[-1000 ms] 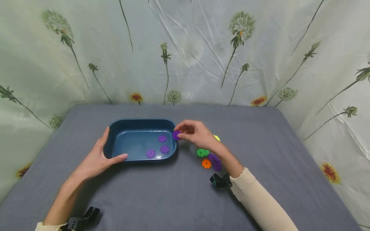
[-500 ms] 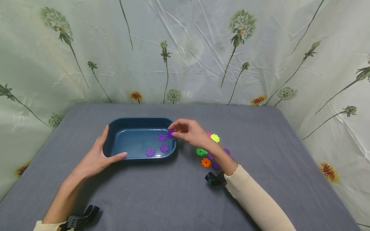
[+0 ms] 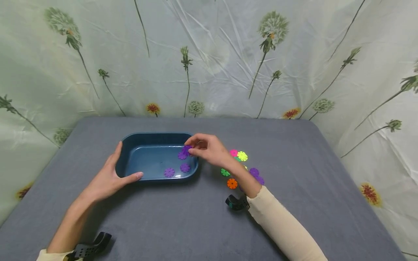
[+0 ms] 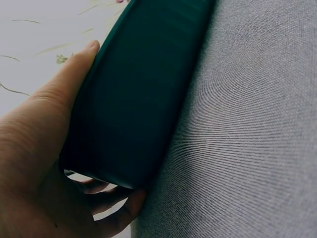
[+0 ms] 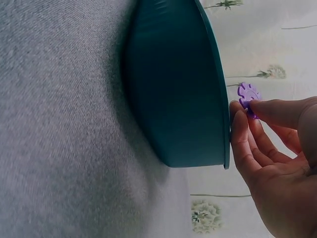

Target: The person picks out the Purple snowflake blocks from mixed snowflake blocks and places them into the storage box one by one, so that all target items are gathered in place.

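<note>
A blue plastic tray [image 3: 153,163] with rounded corners stands on the cloth-covered table. At its left end my left hand [image 3: 107,177] grips it, with the thumb along the near rim and the fingers round the end wall; the left wrist view shows that hand [image 4: 44,144] against the tray's outer wall. My right hand [image 3: 210,150] pinches a purple notched disc [image 5: 248,95] between thumb and fingertips, above the tray's right end. Several purple discs [image 3: 169,172] lie on the tray floor, one partly behind the held disc.
Right of the tray lie loose notched discs: an orange disc [image 3: 232,183], a yellow disc [image 3: 242,156], a pink disc [image 3: 233,153], a green disc [image 3: 225,172] and several purple discs [image 3: 254,172]. My right forearm covers part of them. A flower-patterned curtain [image 3: 209,65] hangs behind the table.
My right hand has moved left with the purple disc, from the tray's right rim to over its inside. More loose discs show beside the forearm. The left hand keeps its hold.
</note>
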`<state>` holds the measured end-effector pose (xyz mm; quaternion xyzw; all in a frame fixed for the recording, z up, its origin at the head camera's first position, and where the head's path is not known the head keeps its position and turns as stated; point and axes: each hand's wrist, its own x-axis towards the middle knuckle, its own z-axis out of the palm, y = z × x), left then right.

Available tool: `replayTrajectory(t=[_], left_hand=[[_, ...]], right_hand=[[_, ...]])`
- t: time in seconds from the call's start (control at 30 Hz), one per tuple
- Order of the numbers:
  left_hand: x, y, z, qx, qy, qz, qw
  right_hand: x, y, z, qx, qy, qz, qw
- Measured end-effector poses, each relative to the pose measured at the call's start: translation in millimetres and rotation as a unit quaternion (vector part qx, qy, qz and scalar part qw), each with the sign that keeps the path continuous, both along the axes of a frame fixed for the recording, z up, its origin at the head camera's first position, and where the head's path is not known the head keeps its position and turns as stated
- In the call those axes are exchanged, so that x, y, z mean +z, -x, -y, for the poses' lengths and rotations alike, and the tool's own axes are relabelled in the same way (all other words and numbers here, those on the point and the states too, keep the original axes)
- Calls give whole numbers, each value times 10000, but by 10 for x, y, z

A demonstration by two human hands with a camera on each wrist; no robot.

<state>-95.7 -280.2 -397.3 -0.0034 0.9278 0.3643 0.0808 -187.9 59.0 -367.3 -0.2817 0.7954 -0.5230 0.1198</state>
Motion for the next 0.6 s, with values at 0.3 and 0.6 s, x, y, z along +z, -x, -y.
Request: replayTrajectory(t=[0.3, 0.6], left_hand=[[26, -6, -14, 21, 58, -33, 10000], [29, -15, -12, 25, 28, 0, 10000]], right_hand=[[22, 4, 141, -31, -42, 149, 9999], [9, 27, 299, 95, -72, 220, 9997]])
